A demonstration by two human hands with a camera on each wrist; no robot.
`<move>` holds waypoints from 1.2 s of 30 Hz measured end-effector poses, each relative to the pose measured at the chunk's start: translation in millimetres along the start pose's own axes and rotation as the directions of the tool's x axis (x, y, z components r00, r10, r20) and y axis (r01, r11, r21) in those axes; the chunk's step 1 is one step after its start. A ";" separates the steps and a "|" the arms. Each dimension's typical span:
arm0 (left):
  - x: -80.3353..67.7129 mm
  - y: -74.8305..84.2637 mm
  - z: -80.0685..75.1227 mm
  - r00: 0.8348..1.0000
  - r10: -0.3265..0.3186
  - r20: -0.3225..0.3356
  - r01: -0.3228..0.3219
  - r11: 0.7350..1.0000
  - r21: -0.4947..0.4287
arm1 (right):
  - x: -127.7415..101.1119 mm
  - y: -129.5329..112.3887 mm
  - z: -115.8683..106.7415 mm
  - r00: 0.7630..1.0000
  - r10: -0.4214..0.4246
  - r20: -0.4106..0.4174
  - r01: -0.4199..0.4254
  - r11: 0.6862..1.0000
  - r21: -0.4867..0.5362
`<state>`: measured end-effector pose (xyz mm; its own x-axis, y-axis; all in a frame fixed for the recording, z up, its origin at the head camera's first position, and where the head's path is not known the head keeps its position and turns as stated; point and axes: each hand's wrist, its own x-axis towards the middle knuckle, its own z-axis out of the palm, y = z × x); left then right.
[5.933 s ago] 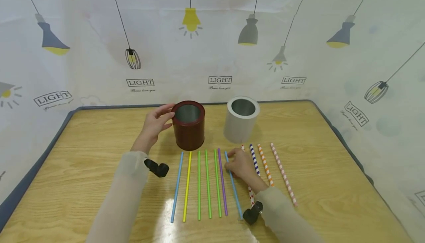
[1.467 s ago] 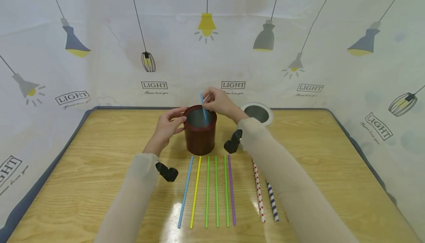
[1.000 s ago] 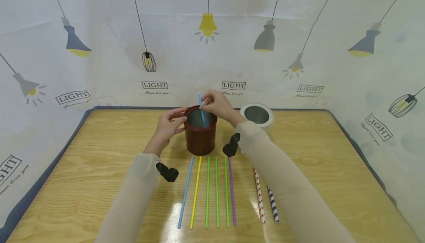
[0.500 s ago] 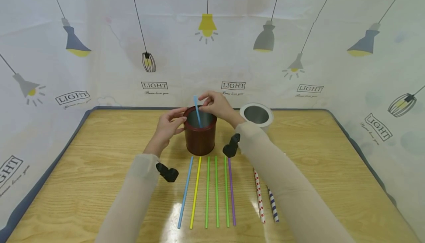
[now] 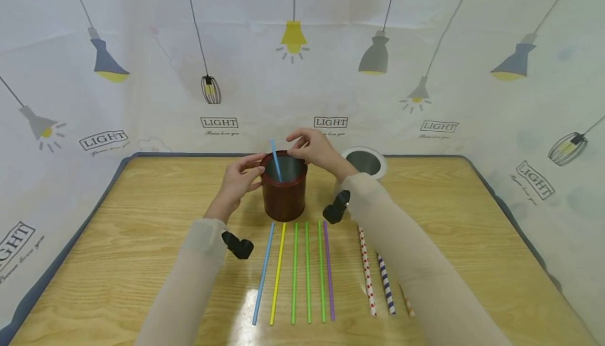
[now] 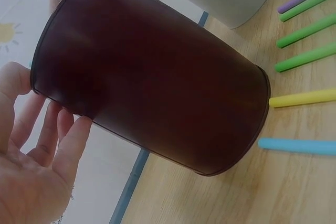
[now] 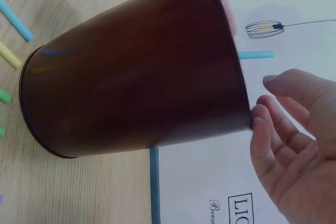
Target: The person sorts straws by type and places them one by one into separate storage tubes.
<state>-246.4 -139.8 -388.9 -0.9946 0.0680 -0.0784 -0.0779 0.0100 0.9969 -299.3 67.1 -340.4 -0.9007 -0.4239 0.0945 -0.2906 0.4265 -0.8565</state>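
Straws (image 5: 307,270) lie in a row at lower centre of the head view, blue, yellow, two green, another green and purple, with patterned straws (image 5: 367,272) partly under the right sleeve. Just beyond them stands the red can (image 5: 284,186) on the table (image 5: 142,220). Left hand (image 5: 235,184) rests on the can's left side with fingers relaxed against the wall. Right hand (image 5: 314,149) hovers at the rim, fingers loosely spread, holding nothing. A blue straw (image 5: 275,158) stands in the can, leaning left. Right of it, farther back, a grey can (image 5: 364,161) shows behind the right wrist.
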 end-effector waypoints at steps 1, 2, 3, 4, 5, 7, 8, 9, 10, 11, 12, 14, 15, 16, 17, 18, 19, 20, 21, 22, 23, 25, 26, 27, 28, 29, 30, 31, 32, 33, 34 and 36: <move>-0.1 0.3 0.4 1.000 -0.001 0.000 0.001 1.000 0.001 | -2.2 -0.8 -1.6 1.000 0.002 0.003 -0.002 1.000 0.002; -0.2 0.6 0.7 1.000 -0.001 0.000 0.001 1.000 0.005 | -4.3 -1.2 -3.1 1.000 0.003 0.005 -0.003 1.000 0.002; -0.3 0.8 1.0 1.000 -0.003 -0.001 0.003 1.000 0.007 | -6.5 -1.6 -4.5 1.000 0.006 0.007 -0.006 1.000 0.002; -0.4 1.1 1.3 1.000 -0.005 -0.003 0.005 1.000 0.010 | -8.7 -1.7 -5.8 1.000 0.012 0.010 -0.012 1.000 0.002; -0.5 1.3 1.7 1.000 -0.006 -0.005 0.006 1.000 0.012 | -11.0 -1.8 -7.0 1.000 0.017 0.014 -0.017 1.000 0.001; -0.6 1.5 2.0 1.000 -0.008 -0.008 0.008 1.000 0.014 | -15.0 -0.7 -8.9 0.999 0.027 0.024 -0.027 1.000 0.010; -0.5 1.4 2.1 1.000 -0.009 -0.011 0.009 1.000 0.014 | -16.8 0.1 -9.6 0.999 0.029 0.027 -0.030 0.999 0.016; -0.3 1.2 2.3 1.000 -0.009 -0.014 0.009 1.000 0.010 | -18.7 0.8 -10.2 0.999 0.030 0.028 -0.031 0.999 0.024; -0.1 1.1 2.3 1.000 -0.009 -0.015 0.010 1.000 0.008 | -20.4 1.7 -10.8 0.999 0.028 0.030 -0.029 0.999 0.030; 0.2 0.9 2.4 1.000 -0.009 -0.016 0.009 1.000 0.005 | -22.1 2.8 -11.4 0.999 0.021 0.033 -0.022 0.999 0.033; 0.5 0.8 2.4 1.000 -0.009 -0.017 0.009 1.000 0.003 | -23.9 3.8 -12.0 0.999 0.019 0.036 -0.020 0.999 0.036; 1.0 0.3 2.4 1.000 -0.010 -0.019 0.010 1.000 0.001 | -27.8 5.9 -12.9 0.999 0.017 0.044 -0.019 0.999 0.046; 1.2 0.0 2.3 1.000 -0.010 -0.017 0.010 1.000 0.003 | -30.0 6.7 -13.4 0.999 0.020 0.049 -0.023 0.999 0.049; 1.4 -0.3 2.3 1.000 -0.011 -0.017 0.011 1.000 0.004 | -32.7 7.2 -13.7 0.998 0.025 0.052 -0.027 0.998 0.051; 1.5 -0.6 2.2 1.000 -0.011 -0.017 0.011 1.000 0.005 | -35.4 7.7 -13.9 0.998 0.029 0.054 -0.032 0.998 0.054; 1.7 -0.9 2.2 1.000 -0.011 -0.017 0.012 1.000 0.008 | -38.4 8.0 -14.1 0.998 0.033 0.054 -0.037 0.997 0.061; 2.0 -1.4 2.1 1.000 -0.011 -0.016 0.011 1.000 0.010 | -41.2 8.6 -14.0 0.998 0.036 0.049 -0.039 0.997 0.066; 2.3 -1.8 2.0 1.000 -0.010 -0.014 0.010 1.000 0.011 | -44.3 9.0 -14.0 0.998 0.041 0.046 -0.044 0.996 0.071; 2.6 -2.2 1.9 1.000 -0.009 -0.012 0.009 1.000 0.013 | -47.4 9.7 -13.9 0.998 0.047 0.041 -0.050 0.996 0.073; 2.8 -2.5 2.0 1.000 -0.008 -0.011 0.009 1.000 0.011 | -50.5 10.2 -13.5 0.998 0.049 0.038 -0.052 0.996 0.074; 2.9 -2.7 2.0 1.000 -0.007 -0.010 0.007 1.000 0.012 | -52.9 11.7 -12.9 0.998 0.052 0.034 -0.055 0.996 0.076; 3.2 -2.9 1.8 1.000 -0.003 -0.008 0.003 1.000 0.013 | -58.3 14.4 -11.7 0.997 0.069 0.028 -0.070 0.995 0.072; 3.0 -2.8 1.9 1.000 -0.003 -0.009 0.003 1.000 0.013 | -61.1 16.2 -11.1 0.996 0.080 0.027 -0.081 0.994 0.068; 2.9 -2.7 1.9 1.000 -0.003 -0.009 0.003 1.000 0.014 | -63.7 17.9 -10.4 0.996 0.088 0.026 -0.090 0.994 0.064; 2.6 -2.4 2.0 1.000 -0.002 -0.011 0.002 1.000 0.013 | -66.3 19.9 -9.7 0.995 0.098 0.023 -0.099 0.993 0.063; 2.4 -2.2 1.9 1.000 -0.002 -0.012 0.002 1.000 0.014 | -68.9 21.9 -8.9 0.994 0.110 0.021 -0.111 0.992 0.066; 2.3 -2.1 1.7 1.000 -0.002 -0.012 0.002 1.000 0.016 | -72.0 23.7 -8.2 0.993 0.118 0.019 -0.119 0.991 0.064; 2.0 -1.8 1.9 1.000 -0.002 -0.012 0.002 1.000 0.014 | -75.1 25.9 -7.3 0.992 0.128 0.018 -0.129 0.990 0.062; 2.0 -1.8 1.9 1.000 -0.003 -0.011 0.003 1.000 0.015 | -78.4 28.0 -6.4 0.991 0.136 0.018 -0.137 0.988 0.070; 1.9 -1.7 2.0 1.000 -0.003 -0.011 0.003 1.000 0.014 | -82.0 29.6 -5.5 0.990 0.139 0.019 -0.140 0.988 0.072; 1.7 -1.4 2.3 1.000 -0.003 -0.010 0.003 1.000 0.013 | -85.5 31.6 -4.1 0.990 0.140 0.020 -0.141 0.987 0.075; 1.7 -1.1 2.7 1.000 -0.003 -0.010 0.003 1.000 0.013 | -92.1 36.4 -0.5 0.991 0.133 0.018 -0.134 0.987 0.085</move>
<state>-247.9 -137.1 -390.2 -0.9950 0.0582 -0.0811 -0.0798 0.0236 0.9965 -227.1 122.1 -380.1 -0.9254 -0.3779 -0.0292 -0.1390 0.4101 -0.9014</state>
